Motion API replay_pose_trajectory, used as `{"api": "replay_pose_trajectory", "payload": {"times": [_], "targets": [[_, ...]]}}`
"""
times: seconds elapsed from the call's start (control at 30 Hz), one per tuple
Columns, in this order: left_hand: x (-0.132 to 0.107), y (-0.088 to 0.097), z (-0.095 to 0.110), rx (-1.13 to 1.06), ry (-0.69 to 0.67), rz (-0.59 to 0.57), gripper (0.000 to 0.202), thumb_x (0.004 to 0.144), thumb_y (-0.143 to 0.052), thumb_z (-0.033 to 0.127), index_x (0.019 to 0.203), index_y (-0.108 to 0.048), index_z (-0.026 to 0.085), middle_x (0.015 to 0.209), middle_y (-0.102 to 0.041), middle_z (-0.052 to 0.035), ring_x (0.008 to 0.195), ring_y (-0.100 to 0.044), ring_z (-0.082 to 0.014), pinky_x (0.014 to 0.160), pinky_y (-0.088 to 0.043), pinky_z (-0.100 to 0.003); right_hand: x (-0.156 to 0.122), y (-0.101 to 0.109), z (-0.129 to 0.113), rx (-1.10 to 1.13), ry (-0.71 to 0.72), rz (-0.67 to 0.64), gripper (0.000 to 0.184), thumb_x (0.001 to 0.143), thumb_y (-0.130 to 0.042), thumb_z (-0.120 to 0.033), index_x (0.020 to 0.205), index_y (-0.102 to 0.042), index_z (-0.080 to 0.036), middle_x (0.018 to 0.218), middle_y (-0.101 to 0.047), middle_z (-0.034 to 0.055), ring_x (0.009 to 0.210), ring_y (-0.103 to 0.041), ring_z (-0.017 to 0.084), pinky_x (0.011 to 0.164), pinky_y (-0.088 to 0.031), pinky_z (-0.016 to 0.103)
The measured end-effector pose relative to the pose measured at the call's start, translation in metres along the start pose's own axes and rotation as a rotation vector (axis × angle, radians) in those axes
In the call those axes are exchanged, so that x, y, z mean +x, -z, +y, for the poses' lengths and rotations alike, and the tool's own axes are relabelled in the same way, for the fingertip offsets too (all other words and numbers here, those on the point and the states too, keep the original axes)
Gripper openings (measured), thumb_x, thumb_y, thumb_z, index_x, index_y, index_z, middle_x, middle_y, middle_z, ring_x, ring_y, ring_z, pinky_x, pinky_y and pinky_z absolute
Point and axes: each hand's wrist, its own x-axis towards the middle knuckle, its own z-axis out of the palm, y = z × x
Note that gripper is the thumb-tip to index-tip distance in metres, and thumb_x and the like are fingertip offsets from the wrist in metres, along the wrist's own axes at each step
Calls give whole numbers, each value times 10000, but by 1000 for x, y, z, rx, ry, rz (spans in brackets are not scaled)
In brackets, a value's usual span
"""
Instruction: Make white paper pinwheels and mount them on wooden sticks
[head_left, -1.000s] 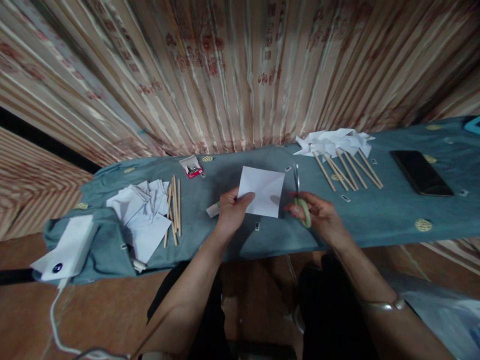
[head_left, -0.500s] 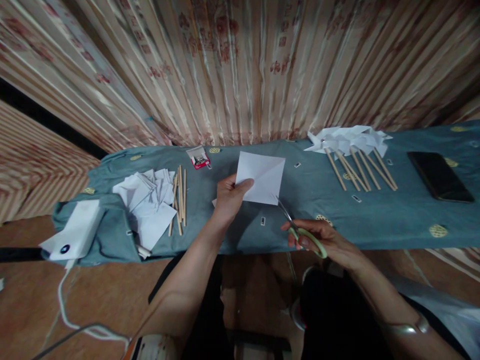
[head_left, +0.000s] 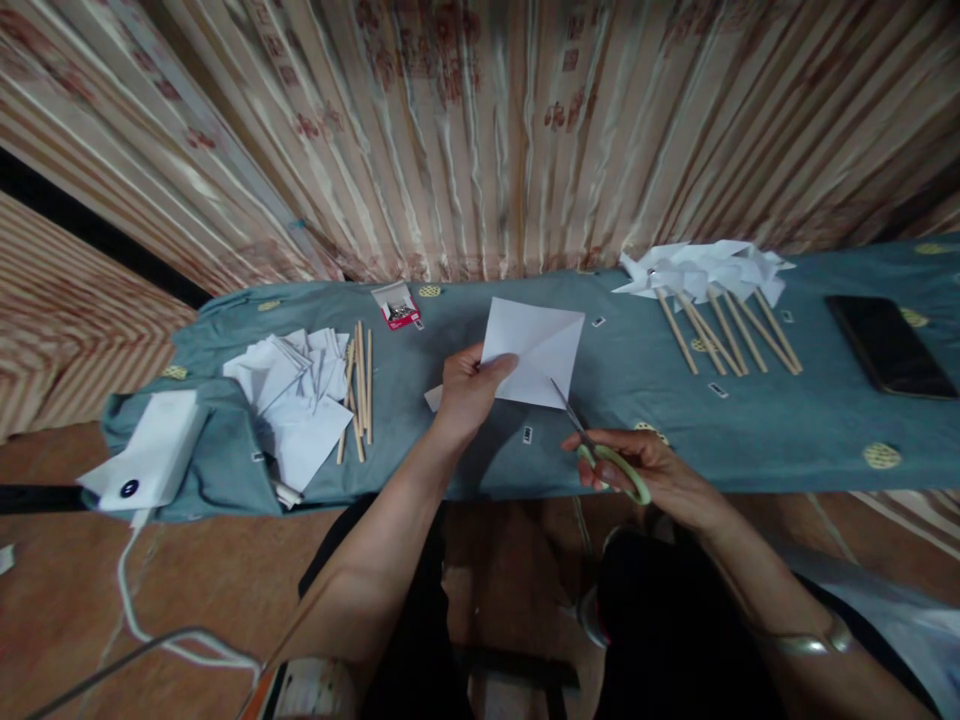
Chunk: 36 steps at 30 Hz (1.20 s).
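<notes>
A square of white paper (head_left: 536, 345) with faint diagonal creases is pinched at its left edge by my left hand (head_left: 469, 385), thumb on top. My right hand (head_left: 630, 462) grips a pair of scissors (head_left: 613, 472) with pale green handles. Their metal blades lie at the paper's lower right corner, pointing up and left toward its middle; whether they have cut into it is hard to make out. Under my left wrist, a corner of something pale (head_left: 433, 398) shows on the cloth.
Left on the teal cloth (head_left: 405, 450) are a pile of white papers (head_left: 300, 385), several wooden sticks (head_left: 365, 390) and a small red box of metal pins (head_left: 397, 307). Paper pinwheels (head_left: 705, 270) on sticks and a black phone (head_left: 889, 345) lie right. A white device (head_left: 154, 450) sits far left.
The paper and my left hand have shifted slightly right. The scissor blades now reach further over the paper's lower right corner. The view has tilted a little.
</notes>
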Motion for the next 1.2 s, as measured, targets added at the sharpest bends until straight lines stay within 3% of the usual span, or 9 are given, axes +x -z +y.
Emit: {"api": "replay_pose_trajectory", "payload": {"times": [0.8, 1.2], "targets": [[0, 1, -4, 6, -8, -27, 208, 602, -795, 290, 739, -730, 148, 622, -661, 13, 555, -559, -117, 559, -431, -244, -1, -2, -4, -13, -71, 29, 481, 547, -865, -506, 893, -784, -182, 604, -641, 0, 544, -552, 90, 516, -469, 211], [-1, 1, -1, 7, 4, -15, 201, 600, -782, 277, 746, -738, 147, 617, -663, 15, 549, -558, -115, 554, -432, -244, -1, 1, -2, -68, -139, 42, 466, 584, -864, -443, 939, -758, -161, 600, -590, -28, 546, -533, 84, 549, -475, 240]]}}
